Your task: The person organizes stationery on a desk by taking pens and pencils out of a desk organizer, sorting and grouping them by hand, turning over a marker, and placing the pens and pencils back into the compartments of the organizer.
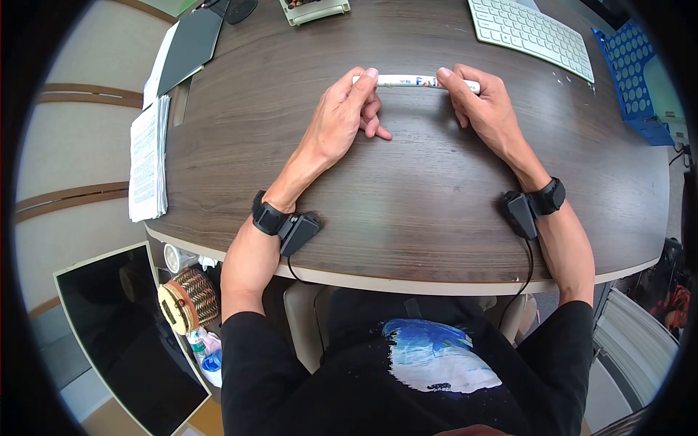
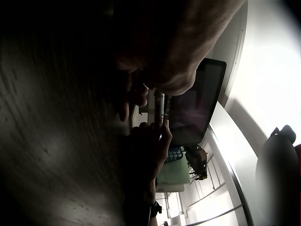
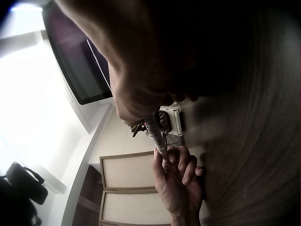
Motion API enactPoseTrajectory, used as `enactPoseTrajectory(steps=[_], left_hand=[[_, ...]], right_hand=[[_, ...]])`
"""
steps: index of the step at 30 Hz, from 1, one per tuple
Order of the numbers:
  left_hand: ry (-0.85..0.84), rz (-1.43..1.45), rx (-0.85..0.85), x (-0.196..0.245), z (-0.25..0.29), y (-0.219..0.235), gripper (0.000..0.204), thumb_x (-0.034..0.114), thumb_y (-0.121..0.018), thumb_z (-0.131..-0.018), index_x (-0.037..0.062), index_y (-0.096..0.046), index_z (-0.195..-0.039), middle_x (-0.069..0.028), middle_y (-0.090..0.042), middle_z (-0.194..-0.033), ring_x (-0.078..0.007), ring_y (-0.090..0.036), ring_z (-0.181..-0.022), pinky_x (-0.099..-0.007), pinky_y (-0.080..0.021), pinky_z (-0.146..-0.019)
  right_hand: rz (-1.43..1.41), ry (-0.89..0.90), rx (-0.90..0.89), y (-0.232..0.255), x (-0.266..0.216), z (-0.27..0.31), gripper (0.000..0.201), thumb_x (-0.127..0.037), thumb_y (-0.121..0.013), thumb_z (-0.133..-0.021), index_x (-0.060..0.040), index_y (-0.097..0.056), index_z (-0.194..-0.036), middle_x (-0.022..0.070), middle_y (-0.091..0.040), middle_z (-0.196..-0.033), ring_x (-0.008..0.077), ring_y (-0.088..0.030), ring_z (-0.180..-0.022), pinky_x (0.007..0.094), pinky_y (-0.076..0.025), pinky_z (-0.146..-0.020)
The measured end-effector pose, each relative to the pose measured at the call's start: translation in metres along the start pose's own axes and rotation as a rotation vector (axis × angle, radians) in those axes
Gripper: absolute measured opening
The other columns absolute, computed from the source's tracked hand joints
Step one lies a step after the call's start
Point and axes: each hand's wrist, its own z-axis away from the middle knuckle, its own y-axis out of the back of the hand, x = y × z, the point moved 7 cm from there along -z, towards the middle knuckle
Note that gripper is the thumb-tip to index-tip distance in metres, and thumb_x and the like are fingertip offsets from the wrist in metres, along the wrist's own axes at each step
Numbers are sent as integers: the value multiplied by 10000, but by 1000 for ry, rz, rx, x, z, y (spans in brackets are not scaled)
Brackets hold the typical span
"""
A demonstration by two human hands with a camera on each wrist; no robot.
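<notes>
A white marker-like stick with blue and red print is held level above the brown desk by both hands. The left hand pinches its left end between thumb and index finger, the other fingers spread loosely below. At its right part, the right hand grips it with the thumb on top and fingers curled beneath; a short white end sticks out past them. The left wrist view shows the stick between both hands. In the right wrist view the stick runs down to the left hand.
On the desk, a white keyboard and a blue perforated basket stand at the upper right. Stacked papers and a dark folder lie left. A pale holder is at the top edge. Cables hang from both wrist cameras.
</notes>
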Motion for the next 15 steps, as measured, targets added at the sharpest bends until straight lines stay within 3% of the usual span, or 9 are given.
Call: enactPoseTrajectory(steps=[15], left_hand=[[-8,2,-2,-1,0,0,449,489,-426,-1171,105,-488,-947,-15,-486,-781,-94,-540,-585,-382,-694,-684]], right_hand=[[3,-3,-1,0,-1,1,467,-448,-673,-1085,-52,-725,-842,-69,-445,-581,51,-441,-505,259,-330,-466]])
